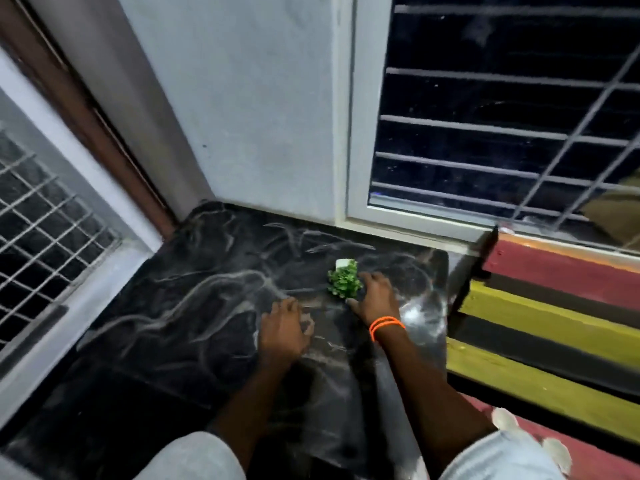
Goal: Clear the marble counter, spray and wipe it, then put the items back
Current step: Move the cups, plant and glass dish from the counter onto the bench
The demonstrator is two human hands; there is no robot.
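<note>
The black marble counter (194,306) with white veins fills the middle of the view. A small green plant in a white pot (344,281) lies tipped on it near the far right, foliage towards me. My right hand (375,299), with orange bands on the wrist, rests palm down against the plant's right side. Its thumb reaches along the front of the foliage and its fingers are spread, not closed round the plant. My left hand (284,329) presses on the marble a little to the left, fingers bent, holding nothing.
A pale wall (263,116) and a barred window (502,116) stand behind the counter. Another grilled window (38,216) runs along the left. A bench with red, yellow and black slats (554,306) adjoins the counter's right edge.
</note>
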